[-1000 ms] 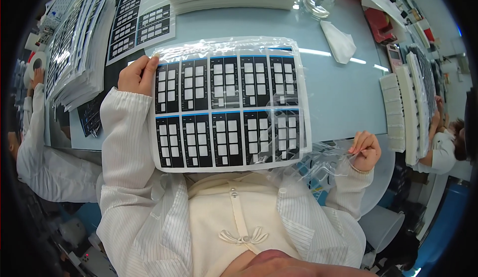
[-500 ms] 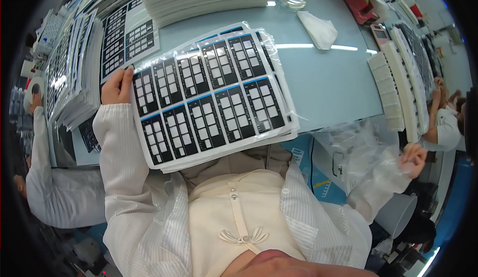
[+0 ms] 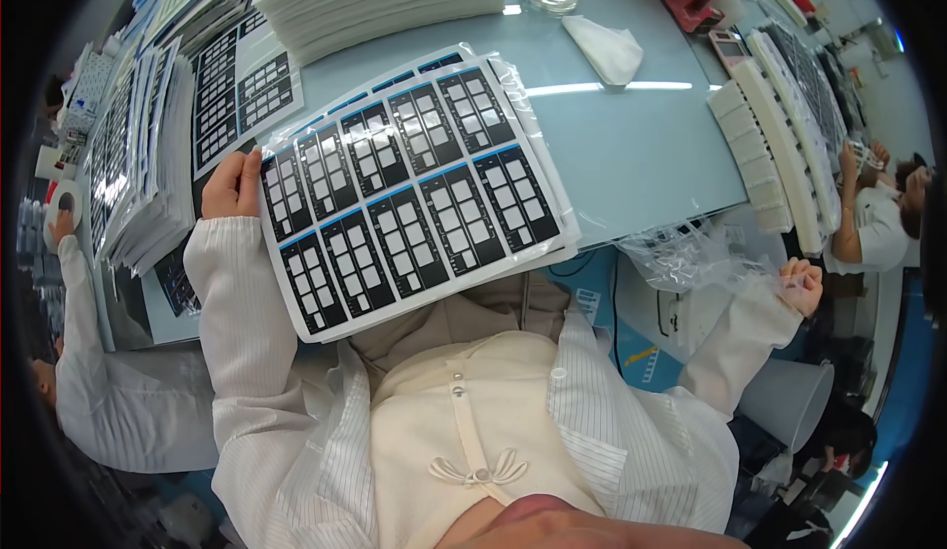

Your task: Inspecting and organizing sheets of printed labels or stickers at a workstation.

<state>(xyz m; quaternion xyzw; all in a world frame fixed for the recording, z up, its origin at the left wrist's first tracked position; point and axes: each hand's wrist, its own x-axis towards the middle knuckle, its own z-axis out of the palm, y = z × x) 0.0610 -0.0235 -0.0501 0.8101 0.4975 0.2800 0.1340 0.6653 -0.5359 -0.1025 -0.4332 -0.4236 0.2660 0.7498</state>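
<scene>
Risk: slippage, cling.
Left hand [image 3: 232, 184] pinches glossy black-and-white rectangular sheets [image 3: 412, 196], 1 edge; uneven stacking may cause sliding. Right hand [image 3: 801, 286] pinches crumpled clear plastic film [image 3: 683, 256]; static may snag it.

From my remote station, I am watching a pale blue-green desk [image 3: 641, 154] reflecting a white streak of light [image 3: 651, 86]. A grey bin [image 3: 789, 401] is sitting at lower right, while a pale wall [image 3: 903, 90] is showing at upper right.
</scene>
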